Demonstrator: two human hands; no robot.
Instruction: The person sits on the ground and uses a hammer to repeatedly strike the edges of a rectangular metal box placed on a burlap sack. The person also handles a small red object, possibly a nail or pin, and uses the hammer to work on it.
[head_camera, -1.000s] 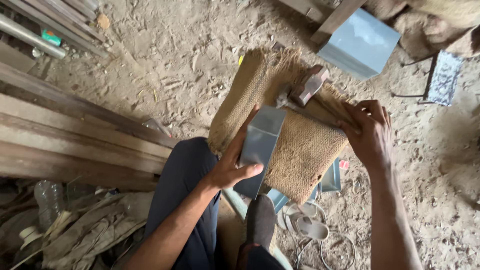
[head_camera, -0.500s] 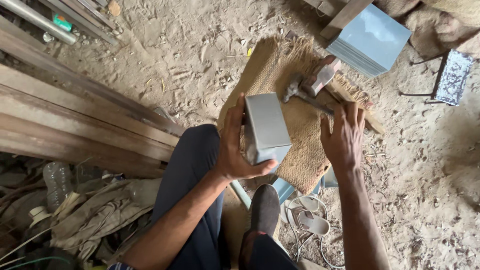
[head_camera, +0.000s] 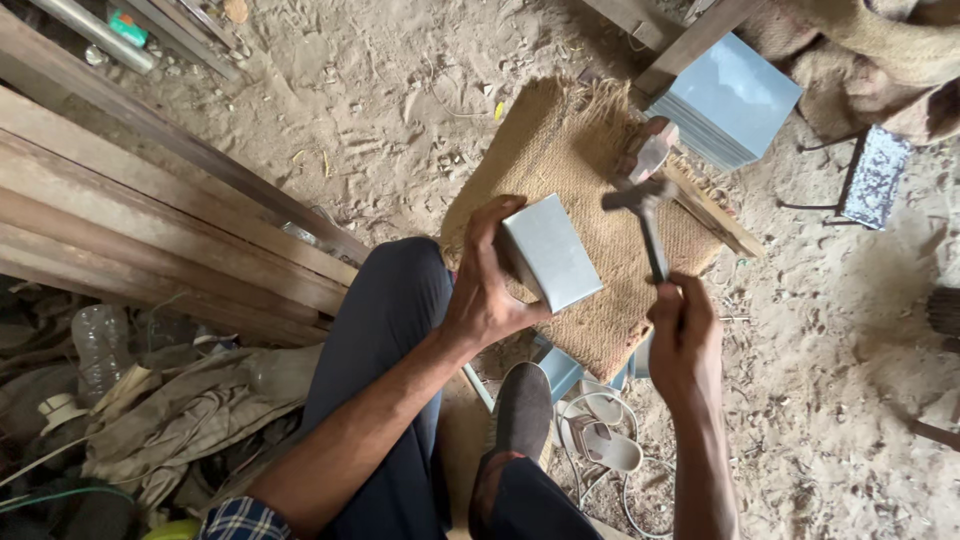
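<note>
Planks (head_camera: 150, 215) lie stacked along the left, with a plastic bottle (head_camera: 100, 345) and crumpled rags (head_camera: 200, 410) below them on the sandy floor (head_camera: 380, 80). Left hand (head_camera: 485, 290) is wrapped around a grey metal box (head_camera: 550, 250), held tilted above a burlap mat (head_camera: 570, 150). Just right, right hand (head_camera: 685, 330) is closed around the handle of a hammer (head_camera: 645, 200), its head raised over the mat beside the box. Further right, a stack of grey sheets (head_camera: 730, 100) rests near a wooden batten (head_camera: 715, 220).
</note>
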